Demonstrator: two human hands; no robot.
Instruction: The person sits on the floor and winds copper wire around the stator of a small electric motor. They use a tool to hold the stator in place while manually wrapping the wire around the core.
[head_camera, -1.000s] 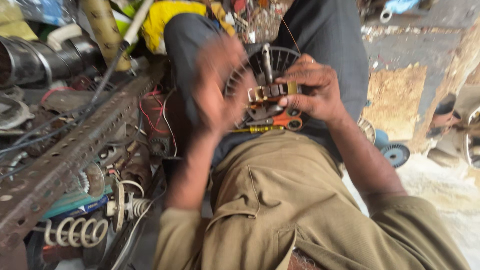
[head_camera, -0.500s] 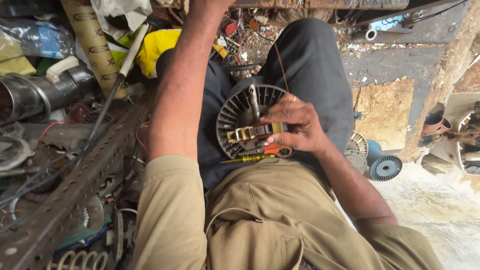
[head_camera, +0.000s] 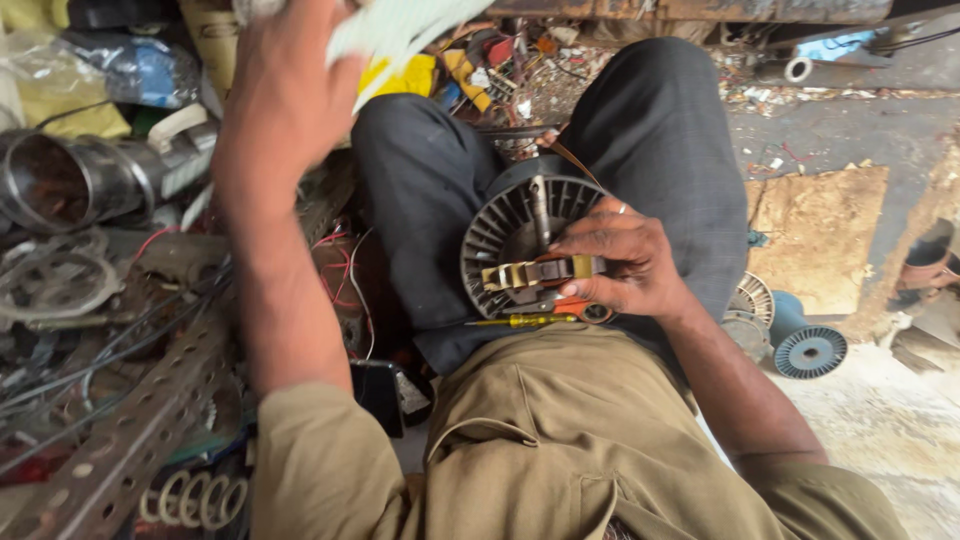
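- A person sits on the floor, dark trousers drawn up, a round finned stator (head_camera: 515, 235) resting in the lap.
- The right hand (head_camera: 618, 265) lies on the stator's 3 o'clock side, fingers curled, pinching a brass-coloured clamp (head_camera: 535, 272) against its face.
- Red-handled pliers (head_camera: 575, 308) sit under that hand at 6 o'clock of the stator; a yellow screwdriver (head_camera: 520, 321) lies just below, touching the tan shirt.
- The left hand (head_camera: 285, 95) is raised at 11 o'clock of the stator, well apart from it, gripping a pale blurred sheet (head_camera: 395, 30).
- A perforated angle bar (head_camera: 140, 430) runs at 8 o'clock amid scrap; a steel pipe (head_camera: 70, 180) lies at 9 o'clock.
- A blue spool (head_camera: 810, 350) stands on the floor at 3 o'clock.
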